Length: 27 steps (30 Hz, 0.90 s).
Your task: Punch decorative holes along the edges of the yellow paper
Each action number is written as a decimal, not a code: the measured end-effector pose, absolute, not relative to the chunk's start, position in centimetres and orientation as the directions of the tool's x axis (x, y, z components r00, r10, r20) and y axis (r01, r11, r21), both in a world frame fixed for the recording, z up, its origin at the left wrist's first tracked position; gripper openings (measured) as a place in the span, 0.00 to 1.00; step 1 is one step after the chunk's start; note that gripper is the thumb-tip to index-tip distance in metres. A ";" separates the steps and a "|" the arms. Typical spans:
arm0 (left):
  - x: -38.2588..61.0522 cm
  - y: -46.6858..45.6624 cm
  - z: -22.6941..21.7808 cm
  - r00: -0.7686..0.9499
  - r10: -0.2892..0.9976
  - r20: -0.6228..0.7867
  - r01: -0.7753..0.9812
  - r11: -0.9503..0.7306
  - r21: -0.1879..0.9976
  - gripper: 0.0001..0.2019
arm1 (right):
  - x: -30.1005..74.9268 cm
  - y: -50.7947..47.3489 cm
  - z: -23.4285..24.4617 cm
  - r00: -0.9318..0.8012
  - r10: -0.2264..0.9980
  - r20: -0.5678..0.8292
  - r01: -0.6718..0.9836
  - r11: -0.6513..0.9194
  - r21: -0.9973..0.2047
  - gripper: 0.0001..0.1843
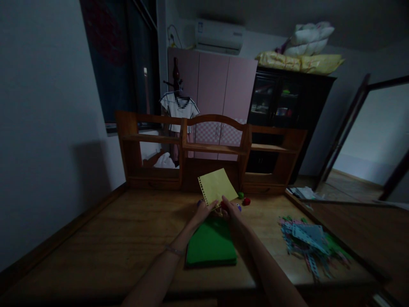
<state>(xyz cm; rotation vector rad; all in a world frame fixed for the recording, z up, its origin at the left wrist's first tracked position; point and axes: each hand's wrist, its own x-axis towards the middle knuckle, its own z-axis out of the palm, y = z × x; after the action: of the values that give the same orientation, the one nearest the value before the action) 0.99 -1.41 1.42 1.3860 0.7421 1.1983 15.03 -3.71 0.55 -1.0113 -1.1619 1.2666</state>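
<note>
A pale yellow loose-leaf sheet [217, 185] with punched holes along its left edge is held up over the desk. My left hand [205, 209] grips its lower left corner, fingers closed. My right hand [230, 209] is closed on the lower edge, with something dark red beside its fingers. Below both hands lies a flat green stack or folded cloth [211, 245]; I cannot tell which. Small purple things [238, 207] with what look like eyes peek out around the hands. A red item [246, 201] and a green one [240, 195] rest just beyond, right of the sheet.
Scissors-like and ruler-like pieces, blue, pink and green, form a pile [308, 241] on the right of the wooden desk [128, 238]. A wooden shelf unit [214, 148] stands along the desk's back. A wall [47, 149] borders the left side.
</note>
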 end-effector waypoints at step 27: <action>1.0 -1.1 1.2 0.133 0.970 0.205 -0.269 -0.164 0.949 0.22 | 15.1 -3.7 0.4 -0.047 0.986 0.157 -0.219 0.143 -0.965 0.24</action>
<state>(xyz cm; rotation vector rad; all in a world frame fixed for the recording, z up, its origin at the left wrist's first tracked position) 1.00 -1.10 1.19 1.2175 0.8058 1.3338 15.14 -3.66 0.39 -0.9092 -1.1622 1.2376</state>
